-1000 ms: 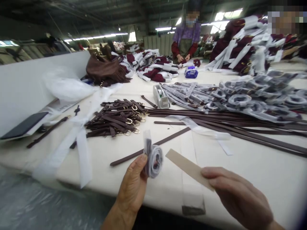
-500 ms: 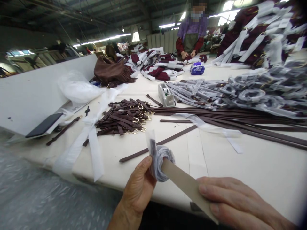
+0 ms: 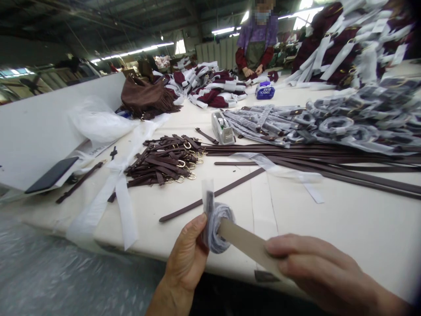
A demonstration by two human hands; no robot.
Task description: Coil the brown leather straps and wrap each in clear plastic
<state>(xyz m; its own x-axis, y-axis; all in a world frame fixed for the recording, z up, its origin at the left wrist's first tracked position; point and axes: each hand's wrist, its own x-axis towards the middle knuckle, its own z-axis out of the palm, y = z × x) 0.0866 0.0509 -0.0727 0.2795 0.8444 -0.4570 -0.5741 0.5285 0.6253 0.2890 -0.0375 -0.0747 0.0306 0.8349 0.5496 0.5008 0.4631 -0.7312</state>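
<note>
A strap wrapped in clear film is coiled into a roll (image 3: 221, 243) near the table's front edge. My left hand (image 3: 190, 250) grips its left side between thumb and fingers. One wrapped end (image 3: 208, 199) sticks up above my thumb. From the centre of the coil a flat beige strip (image 3: 246, 241) runs down to the right. My right hand (image 3: 305, 261) pinches the strip near its lower end. Behind the coil a single brown strap (image 3: 217, 193) lies slantwise on the table.
Brown buckled straps (image 3: 164, 160) are piled at centre-left, beside a tape dispenser (image 3: 222, 128). Long brown straps (image 3: 296, 153) and wrapped straps (image 3: 342, 123) lie on the right. A brown bag (image 3: 144, 97) sits farther back. Across the table (image 3: 210, 259) a person (image 3: 257, 46) stands.
The view has shifted slightly, so the table items sit a little farther left. My right hand has moved a little closer to the coil along the beige strip.
</note>
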